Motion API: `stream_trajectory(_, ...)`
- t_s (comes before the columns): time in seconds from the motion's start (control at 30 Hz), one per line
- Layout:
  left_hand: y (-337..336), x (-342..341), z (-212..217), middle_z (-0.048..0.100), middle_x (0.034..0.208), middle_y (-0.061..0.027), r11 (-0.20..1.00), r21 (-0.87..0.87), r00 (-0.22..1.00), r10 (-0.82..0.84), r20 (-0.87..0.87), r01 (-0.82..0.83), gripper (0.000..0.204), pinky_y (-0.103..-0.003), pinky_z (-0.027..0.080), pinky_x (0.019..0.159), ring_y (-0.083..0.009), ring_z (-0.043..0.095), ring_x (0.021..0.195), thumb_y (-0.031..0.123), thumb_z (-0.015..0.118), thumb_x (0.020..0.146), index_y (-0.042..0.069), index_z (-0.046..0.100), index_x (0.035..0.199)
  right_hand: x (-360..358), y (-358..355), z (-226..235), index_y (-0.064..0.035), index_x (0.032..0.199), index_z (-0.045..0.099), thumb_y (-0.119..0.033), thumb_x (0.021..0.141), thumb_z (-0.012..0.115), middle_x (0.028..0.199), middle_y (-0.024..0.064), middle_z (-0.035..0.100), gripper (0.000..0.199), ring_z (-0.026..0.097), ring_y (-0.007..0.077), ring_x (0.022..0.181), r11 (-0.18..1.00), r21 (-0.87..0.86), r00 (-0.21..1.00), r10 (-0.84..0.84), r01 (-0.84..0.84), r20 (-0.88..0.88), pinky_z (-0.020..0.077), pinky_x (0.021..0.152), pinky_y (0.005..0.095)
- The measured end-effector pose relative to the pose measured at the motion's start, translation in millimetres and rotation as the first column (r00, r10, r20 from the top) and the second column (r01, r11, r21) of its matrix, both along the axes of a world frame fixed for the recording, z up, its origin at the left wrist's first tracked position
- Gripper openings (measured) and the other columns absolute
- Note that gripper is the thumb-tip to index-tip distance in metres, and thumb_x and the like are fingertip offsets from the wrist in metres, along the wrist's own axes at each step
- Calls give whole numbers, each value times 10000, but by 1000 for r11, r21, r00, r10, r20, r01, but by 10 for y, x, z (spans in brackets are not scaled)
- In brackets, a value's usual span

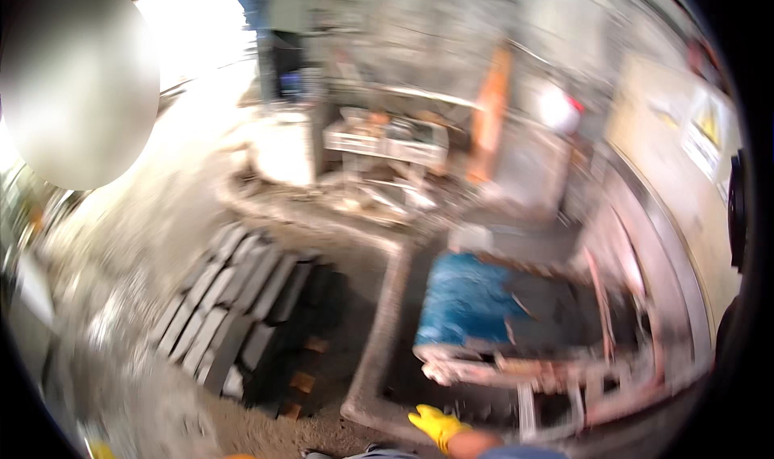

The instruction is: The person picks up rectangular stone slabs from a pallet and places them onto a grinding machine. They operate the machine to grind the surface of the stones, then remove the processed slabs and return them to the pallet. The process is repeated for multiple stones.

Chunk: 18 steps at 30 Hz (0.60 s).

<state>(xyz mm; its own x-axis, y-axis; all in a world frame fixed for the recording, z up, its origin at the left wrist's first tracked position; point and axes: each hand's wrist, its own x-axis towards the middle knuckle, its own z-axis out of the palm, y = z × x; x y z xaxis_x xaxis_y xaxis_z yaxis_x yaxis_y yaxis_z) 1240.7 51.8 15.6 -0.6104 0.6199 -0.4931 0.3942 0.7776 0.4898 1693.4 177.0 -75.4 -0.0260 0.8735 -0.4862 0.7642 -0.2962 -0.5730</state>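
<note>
Yellow-gloved right hand [438,424] low, blue sheet [466,299] beyond, grey blocks [234,298] left.

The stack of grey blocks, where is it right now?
In the head view the stack of grey blocks lies left of centre on the dusty floor, left of the blue sheet and up-left of the yellow-gloved hand.

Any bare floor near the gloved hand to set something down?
Bare dirt floor between the stacked grey blocks and the yellow-gloved hand. Crowded right of the hand: metal frame and blue sheet. View is blurred.
</note>
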Motion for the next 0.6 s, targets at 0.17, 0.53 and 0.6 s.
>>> stream_trajectory(0.17,649,291,-152,706,1257,-275,977,-26,976,-209,60,211,666,-482,544,994,-421,671,1204,353,776,794,-25,651,1328,-103,442,-64,10,1460,567,-464,958,704,1376,280,655,704,608,445,1298,902,332,961,-256,277,-106,475,1116,486)
stream_trajectory(0.53,826,-1123,-1490,580,1465,-323,903,-211,916,-396,-64,375,839,-455,473,1138,-435,567,1377,395,812,818,-82,551,1458,129,2428,609,27,1383,604,-301,865,818,1396,301,619,649,569,492,1319,555,826,941,-322,96,107,433,1155,534)
stream_trajectory(0.6,1553,-961,-1468,574,1492,-289,887,-249,914,-406,-14,390,855,-439,375,1229,-402,501,1448,462,784,842,-51,543,1483,556,2753,688,15,1446,568,-361,872,796,1466,322,568,723,534,512,1350,616,787,875,-404,45,266,393,1178,563)
